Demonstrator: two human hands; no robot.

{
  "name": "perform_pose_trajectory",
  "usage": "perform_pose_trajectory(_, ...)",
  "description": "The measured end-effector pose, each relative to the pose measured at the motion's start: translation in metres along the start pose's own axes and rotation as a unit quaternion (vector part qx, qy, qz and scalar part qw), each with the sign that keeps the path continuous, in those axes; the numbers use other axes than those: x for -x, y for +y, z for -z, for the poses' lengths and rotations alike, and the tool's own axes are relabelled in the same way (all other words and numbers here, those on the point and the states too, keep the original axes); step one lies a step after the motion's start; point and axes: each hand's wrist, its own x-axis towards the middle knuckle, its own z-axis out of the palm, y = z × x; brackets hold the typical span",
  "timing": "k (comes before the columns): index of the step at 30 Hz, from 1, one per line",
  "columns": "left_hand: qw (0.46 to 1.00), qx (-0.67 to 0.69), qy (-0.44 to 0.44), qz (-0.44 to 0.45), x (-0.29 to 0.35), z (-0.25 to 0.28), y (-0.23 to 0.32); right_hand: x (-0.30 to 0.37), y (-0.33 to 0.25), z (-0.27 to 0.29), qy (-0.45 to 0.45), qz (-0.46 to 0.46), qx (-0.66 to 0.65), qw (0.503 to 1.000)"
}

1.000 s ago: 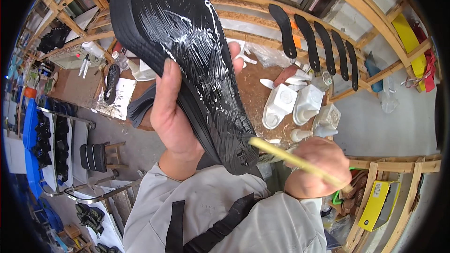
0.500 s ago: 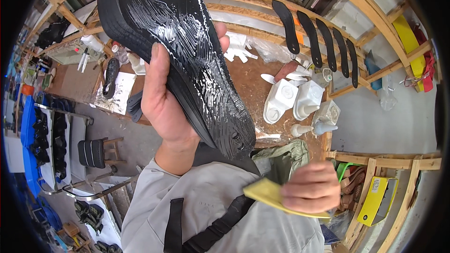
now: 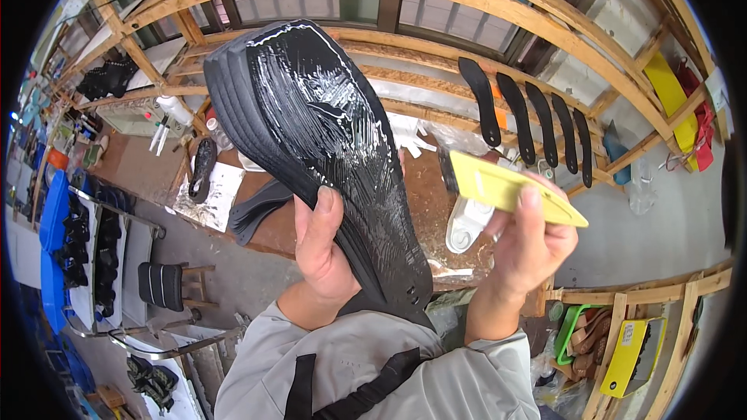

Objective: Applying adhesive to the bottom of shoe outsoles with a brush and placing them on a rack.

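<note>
My left hand (image 3: pixel 320 257) grips a fanned stack of black insoles (image 3: pixel 261 128) in front of my chest, thumb over the near edge, fingers mostly hidden underneath. Wet whitish glue streaks the top insole (image 3: pixel 369 194), thickest around its wide upper part and along its rim. To the right of the stack, my right hand (image 3: pixel 533 241) pinches a flat brush (image 3: pixel 506 187) by its yellow handle. Dark bristles point left, apart from the insole.
Behind the stack stands a brown worktable (image 3: pixel 272 229) with more black insoles (image 3: pixel 257 206), a white bottle (image 3: pixel 463 225) and paper. Several black insoles (image 3: pixel 515 117) hang from a wooden rack (image 3: pixel 436 54). A stool (image 3: pixel 167 284) is at left, a yellow box (image 3: pixel 634 358) at lower right.
My right hand has lifted the brush from beside my waist to the right of the stack. The insoles sit lower and further right in view; glue on the narrow end looks less beaded.
</note>
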Motion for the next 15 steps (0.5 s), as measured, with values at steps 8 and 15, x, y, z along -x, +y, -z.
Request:
perform_pose_trajectory(8,0.989,0.065,0.015,0.131,-0.018,0.036,0.027,-0.024,0.013,0.028,0.1,0.117,0.0,0.988)
perform_pose_trajectory(15,0.879,0.299,-0.083,0.362,-0.028,0.101,0.033,-0.013,0.063,0.017,-0.165,0.011,0.047,0.985)
